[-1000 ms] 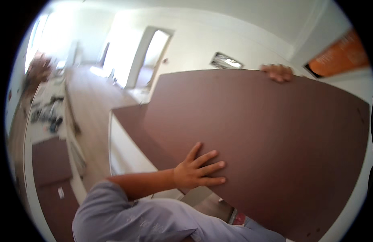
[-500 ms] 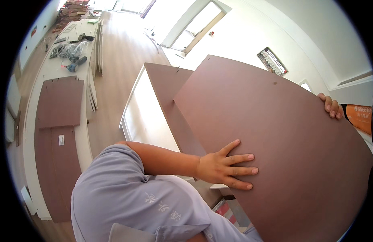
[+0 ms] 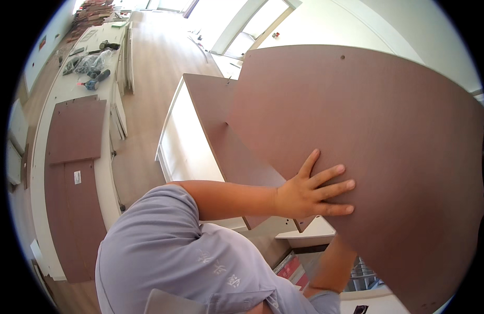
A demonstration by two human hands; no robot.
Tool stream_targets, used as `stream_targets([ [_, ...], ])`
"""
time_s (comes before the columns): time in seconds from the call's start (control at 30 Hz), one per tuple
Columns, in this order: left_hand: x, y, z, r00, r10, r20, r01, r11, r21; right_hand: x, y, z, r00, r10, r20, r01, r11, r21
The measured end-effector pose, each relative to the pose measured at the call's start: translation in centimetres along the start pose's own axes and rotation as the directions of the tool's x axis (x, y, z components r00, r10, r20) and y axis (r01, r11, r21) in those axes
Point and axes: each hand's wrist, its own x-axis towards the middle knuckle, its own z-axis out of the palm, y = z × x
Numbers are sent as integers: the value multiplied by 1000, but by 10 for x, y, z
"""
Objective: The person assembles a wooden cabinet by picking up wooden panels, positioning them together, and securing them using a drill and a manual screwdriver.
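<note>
Brown board (image 3: 378, 136): large, tilted, under the palm | left hand (image 3: 310, 193): fingers spread, pressed flat on its lower face | right hand: hidden behind board, state unclear | white cabinet (image 3: 187, 141): just beyond left hand | brown panels (image 3: 74, 157): floor, far left

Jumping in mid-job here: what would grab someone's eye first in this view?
The large brown panel fills the right half of the view, held upright and tilted. The left hand lies flat on its face with fingers spread, low and centre; the right forearm runs up behind the panel's lower edge, its hand hidden. At far left, two more brown boards lie flat on a long white surface, with a power drill near its far end.
</note>
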Motion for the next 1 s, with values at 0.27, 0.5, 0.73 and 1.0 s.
stream_targets([
  [0.27, 56, -39, 29, 991, -132, 22, 129, 986, 104, -13, -5, 42, 759, 2, -651, -373, 821, -432],
  [0.5, 68, -46, 25, 980, -98, 174, 94, 995, 32, 18, 23, 16, 766, -330, -551, -237, 653, -720],
  [0.73, 42, -141, -28, 823, -84, 562, 288, 914, -285, 4, 3, -21, 779, -380, -499, -203, 600, -774],
  [1.0, 70, -328, -43, 879, -403, 256, 413, 910, 15, -13, -1, -46, 726, -368, -581, -182, 712, -678],
])
